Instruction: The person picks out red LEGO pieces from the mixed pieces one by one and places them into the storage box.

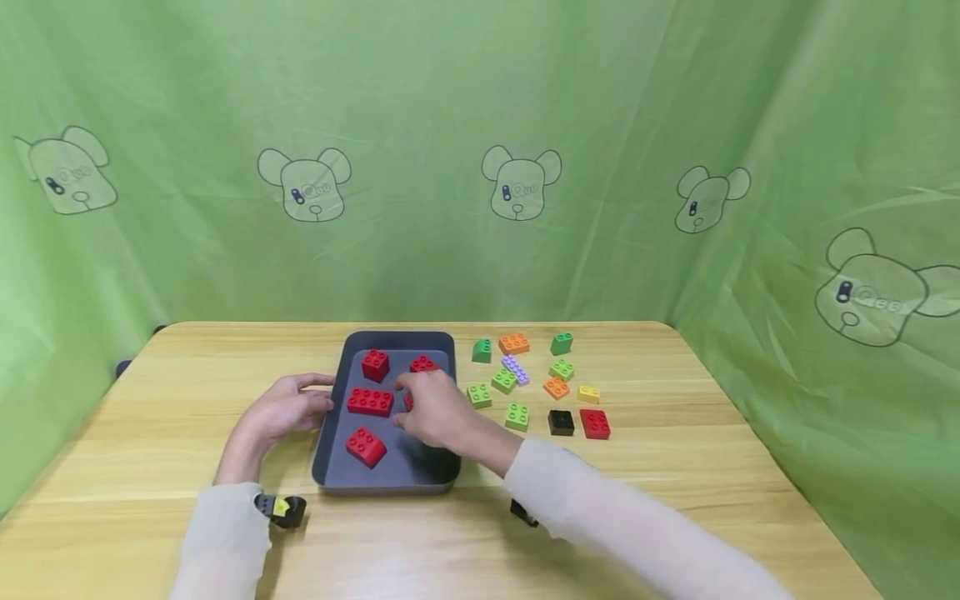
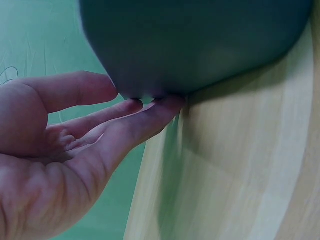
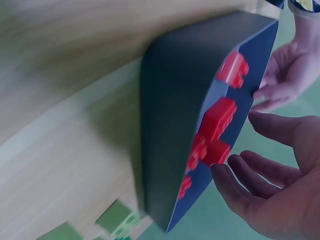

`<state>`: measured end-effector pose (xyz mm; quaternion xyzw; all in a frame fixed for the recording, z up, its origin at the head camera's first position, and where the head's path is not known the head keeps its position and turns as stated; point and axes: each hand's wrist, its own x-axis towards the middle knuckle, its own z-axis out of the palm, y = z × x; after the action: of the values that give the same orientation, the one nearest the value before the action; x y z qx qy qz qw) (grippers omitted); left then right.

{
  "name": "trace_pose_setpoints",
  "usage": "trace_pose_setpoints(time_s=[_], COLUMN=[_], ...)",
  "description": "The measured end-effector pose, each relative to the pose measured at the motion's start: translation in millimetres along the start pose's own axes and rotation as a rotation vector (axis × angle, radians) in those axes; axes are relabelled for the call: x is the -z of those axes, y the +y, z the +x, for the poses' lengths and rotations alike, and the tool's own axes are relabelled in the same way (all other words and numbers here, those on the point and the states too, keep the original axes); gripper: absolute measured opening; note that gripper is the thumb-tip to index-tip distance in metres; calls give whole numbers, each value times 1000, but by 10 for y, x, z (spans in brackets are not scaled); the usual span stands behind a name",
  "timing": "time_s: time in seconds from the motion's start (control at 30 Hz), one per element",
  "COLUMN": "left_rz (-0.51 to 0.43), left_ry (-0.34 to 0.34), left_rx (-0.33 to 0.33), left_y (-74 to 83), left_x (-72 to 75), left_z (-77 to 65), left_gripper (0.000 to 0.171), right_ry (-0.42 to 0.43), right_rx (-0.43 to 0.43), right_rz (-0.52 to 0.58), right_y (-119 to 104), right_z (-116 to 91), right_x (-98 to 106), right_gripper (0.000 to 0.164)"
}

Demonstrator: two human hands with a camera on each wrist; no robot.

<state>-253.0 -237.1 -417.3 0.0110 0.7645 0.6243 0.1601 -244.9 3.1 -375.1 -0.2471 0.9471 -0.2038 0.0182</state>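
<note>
A dark grey tray point(image 1: 420, 479) stands on the wooden table and holds several red toy bricks, including a long brick point(image 1: 370, 402), a square one point(image 1: 375, 365) and a sloped one point(image 1: 366, 447). The fingertips of my left hand point(image 1: 281, 412) touch the tray's left wall from outside, its fingers fairly straight in the left wrist view. Over the tray's right half is my right hand point(image 1: 438, 408), partly covering a red brick point(image 1: 408, 402). In the right wrist view its thumb point(image 3: 275, 127) and fingers are spread apart, with nothing gripped between them.
Right of the tray lie loose bricks: several light green ones point(image 1: 517, 416), orange point(image 1: 513, 342), purple point(image 1: 515, 369), yellow point(image 1: 588, 394), black point(image 1: 561, 422), dark green point(image 1: 562, 342) and one red point(image 1: 596, 424). A green curtain point(image 1: 420, 250) hangs behind the table point(image 1: 675, 500).
</note>
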Motion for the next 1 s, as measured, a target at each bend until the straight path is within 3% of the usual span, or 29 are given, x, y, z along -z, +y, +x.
trace_pose_setpoints(time_s=[0.33, 0.7, 1.0], left_rz=[-1, 4, 16], left_ry=[1, 1, -10], left_rx=[5, 6, 0], left_y=[-12, -4, 4], left_x=[1, -8, -4], left_z=[-6, -5, -16], left_gripper=[53, 52, 53], right_ry=[70, 167, 193], right_rx=[-112, -164, -188], right_rz=[42, 19, -29], right_y=[478, 1091, 1397], right_z=[-102, -337, -495], right_x=[263, 530, 687], right_gripper=[43, 40, 37])
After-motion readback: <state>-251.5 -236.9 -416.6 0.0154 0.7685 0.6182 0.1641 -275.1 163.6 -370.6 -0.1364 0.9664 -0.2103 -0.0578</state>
